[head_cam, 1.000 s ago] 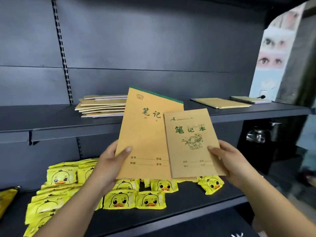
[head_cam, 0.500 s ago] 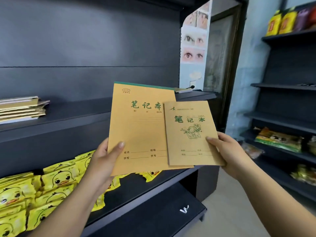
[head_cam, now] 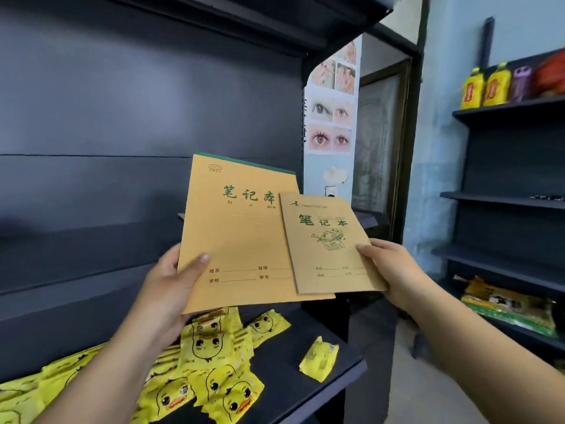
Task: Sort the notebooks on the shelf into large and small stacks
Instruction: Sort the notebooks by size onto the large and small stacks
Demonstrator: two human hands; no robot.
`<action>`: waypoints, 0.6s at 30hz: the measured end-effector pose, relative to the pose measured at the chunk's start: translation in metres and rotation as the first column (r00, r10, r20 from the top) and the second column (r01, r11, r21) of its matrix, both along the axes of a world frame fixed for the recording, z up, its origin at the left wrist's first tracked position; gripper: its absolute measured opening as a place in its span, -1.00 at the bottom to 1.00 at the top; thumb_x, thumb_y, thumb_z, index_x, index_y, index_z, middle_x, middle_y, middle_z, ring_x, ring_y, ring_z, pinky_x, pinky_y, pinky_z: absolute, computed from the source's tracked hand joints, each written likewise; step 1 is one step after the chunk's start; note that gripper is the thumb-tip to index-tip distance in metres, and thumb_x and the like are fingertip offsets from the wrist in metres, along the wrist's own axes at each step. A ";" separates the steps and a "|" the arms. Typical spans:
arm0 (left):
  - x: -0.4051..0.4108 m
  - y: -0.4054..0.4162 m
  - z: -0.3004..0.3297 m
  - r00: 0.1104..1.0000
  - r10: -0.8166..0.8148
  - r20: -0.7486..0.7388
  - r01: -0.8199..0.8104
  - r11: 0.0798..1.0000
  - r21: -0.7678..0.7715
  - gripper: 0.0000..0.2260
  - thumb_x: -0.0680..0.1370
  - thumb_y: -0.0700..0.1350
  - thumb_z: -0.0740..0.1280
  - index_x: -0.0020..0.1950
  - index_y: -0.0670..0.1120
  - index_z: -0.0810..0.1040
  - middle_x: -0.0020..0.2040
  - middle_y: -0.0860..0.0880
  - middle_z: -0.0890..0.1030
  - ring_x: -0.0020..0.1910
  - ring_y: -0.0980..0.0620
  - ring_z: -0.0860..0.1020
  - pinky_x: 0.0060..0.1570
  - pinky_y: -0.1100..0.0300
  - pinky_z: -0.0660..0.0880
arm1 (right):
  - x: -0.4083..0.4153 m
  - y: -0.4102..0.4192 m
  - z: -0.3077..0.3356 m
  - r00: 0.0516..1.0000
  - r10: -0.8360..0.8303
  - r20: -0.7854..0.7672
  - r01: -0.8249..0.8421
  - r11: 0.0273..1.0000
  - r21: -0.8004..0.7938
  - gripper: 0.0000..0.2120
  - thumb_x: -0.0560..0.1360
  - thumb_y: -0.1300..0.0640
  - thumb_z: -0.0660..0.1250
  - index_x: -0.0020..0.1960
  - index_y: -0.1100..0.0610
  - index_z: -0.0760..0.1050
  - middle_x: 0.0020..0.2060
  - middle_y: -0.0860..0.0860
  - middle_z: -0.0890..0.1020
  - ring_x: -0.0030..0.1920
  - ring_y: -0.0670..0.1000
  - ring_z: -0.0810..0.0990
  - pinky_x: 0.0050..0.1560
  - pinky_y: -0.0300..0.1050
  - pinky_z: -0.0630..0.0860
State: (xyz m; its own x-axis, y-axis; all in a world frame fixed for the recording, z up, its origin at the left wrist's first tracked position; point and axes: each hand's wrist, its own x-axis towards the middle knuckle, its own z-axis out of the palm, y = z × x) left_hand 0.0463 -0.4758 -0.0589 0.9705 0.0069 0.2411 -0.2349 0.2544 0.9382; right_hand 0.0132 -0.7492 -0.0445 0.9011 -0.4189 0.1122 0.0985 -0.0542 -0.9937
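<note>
Orange-tan card covers the large notebook with a green top binding (head_cam: 238, 240), held upright at the centre of the frame by the left hand (head_cam: 166, 289), thumb pinching its lower left corner. Just right of it, overlapping its edge, the small brown kraft-paper notebook with a green cartoon drawing (head_cam: 327, 246) is pinched at its right edge by the right hand (head_cam: 394, 273). Yellow duck-print snack packets (head_cam: 220, 341) lie on the dark shelf (head_cam: 284, 356) below.
</note>
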 end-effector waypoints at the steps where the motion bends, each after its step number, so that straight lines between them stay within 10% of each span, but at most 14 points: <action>1: 0.015 -0.006 0.010 1.000 0.021 0.009 -0.021 1.000 0.010 -0.86 0.56 -0.15 0.24 0.08 0.04 0.49 -0.11 -0.02 0.61 -0.16 0.01 0.55 -0.38 0.15 0.46 | 0.018 -0.006 0.010 1.000 0.012 0.006 -0.012 1.000 -0.010 -0.84 0.59 0.20 0.17 -0.07 0.11 0.51 -0.19 0.06 0.64 -0.24 0.05 0.61 -0.35 -0.14 0.57; 11: 0.129 -0.056 0.055 0.974 0.221 -0.046 -0.219 0.975 0.033 -0.87 0.57 -0.16 0.23 0.10 0.01 0.43 -0.13 0.01 0.56 -0.19 0.05 0.52 -0.59 0.28 0.50 | 0.177 -0.061 0.052 0.986 0.094 0.135 -0.101 0.994 0.045 -0.88 0.56 0.28 0.19 0.02 0.19 0.50 -0.03 0.14 0.61 -0.10 0.11 0.59 0.00 0.01 0.55; 15: 0.159 -0.064 0.051 0.935 0.337 -0.113 -0.330 0.941 0.074 -0.86 0.57 -0.17 0.24 0.11 -0.01 0.42 -0.13 -0.01 0.55 -0.19 0.04 0.53 -0.61 0.27 0.50 | 0.232 -0.086 0.052 0.983 0.143 0.112 -0.158 0.977 0.141 -0.84 0.56 0.32 0.19 0.10 0.20 0.47 -0.19 0.07 0.58 -0.32 -0.02 0.59 -0.48 -0.28 0.55; 18: 0.179 -0.069 0.047 0.898 0.416 -0.144 -0.409 0.909 0.077 -0.79 0.57 -0.21 0.23 0.19 -0.05 0.42 -0.15 -0.02 0.54 -0.21 0.04 0.52 -0.62 0.27 0.49 | 0.273 -0.104 0.047 0.978 0.193 0.072 -0.203 0.967 0.157 -0.79 0.55 0.31 0.19 0.17 0.20 0.46 -0.21 0.06 0.56 -0.26 0.01 0.55 -0.45 -0.20 0.55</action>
